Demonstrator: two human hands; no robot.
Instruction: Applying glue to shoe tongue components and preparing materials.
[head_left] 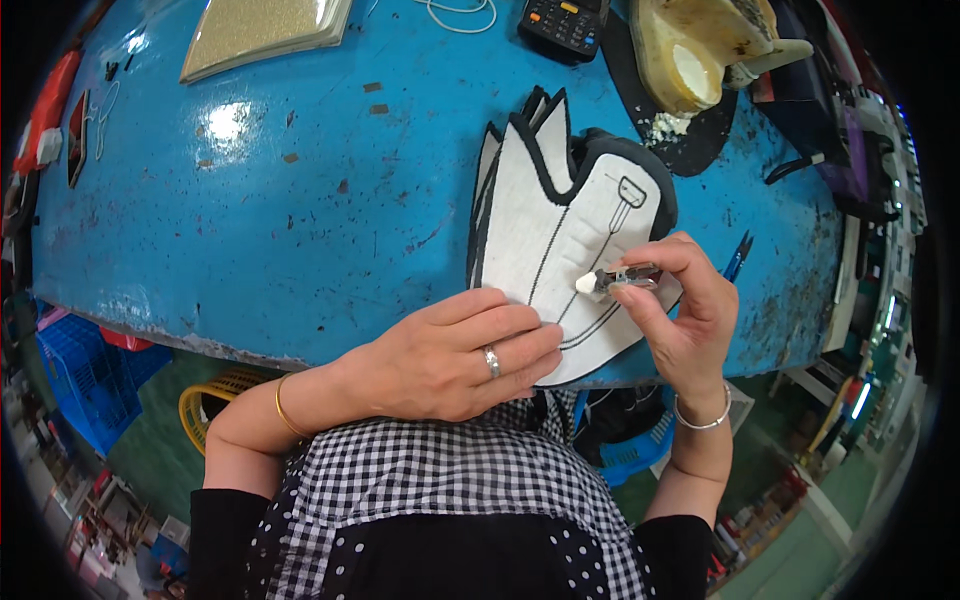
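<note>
A white shoe-upper piece (560, 225) with black trim and thin black lines lies flat on the blue worktable (300, 220), near its front edge. My left hand (450, 355), wearing a ring, lies palm down with its fingertips pressing the piece's near edge. My right hand (675, 310) pinches a small glue brush (610, 280) with a metal ferrule. Its white tip touches the piece's surface near the middle lines.
A cream glue pot (695, 50) stands on a black mat at the back right. A black keypad device (565, 22), a white cord (460, 12) and a gold sheet (265, 30) lie at the far edge. A blue tool (738, 258) lies right of my hand. Blue crates (90, 370) stand below left.
</note>
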